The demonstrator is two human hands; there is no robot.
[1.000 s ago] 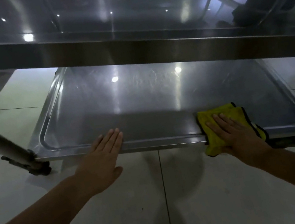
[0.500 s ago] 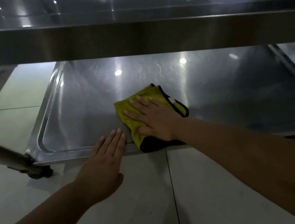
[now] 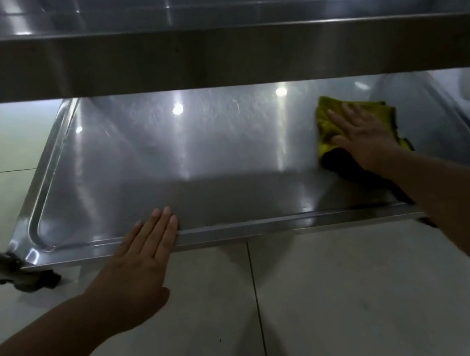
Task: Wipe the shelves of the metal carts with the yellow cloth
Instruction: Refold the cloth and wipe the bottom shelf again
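Lower centre of the frame, my left hand [image 3: 145, 264] lies flat, fingers straight, bracing the lower shelf's [image 3: 164, 171] front rim. Farther, at right, my right hand [image 3: 359, 138] presses the yellow cloth [image 3: 327, 122], seemingly flat-palmed. Best: overlapping strokes, firm pressure, reaching corners.

Below you lies a pale, glossy tiled floor [image 3: 326, 302], one dark grout line [image 3: 256, 298] running straight toward you. Round ceiling lights and a paned window show only as blurred reflections in dim steel overhead.
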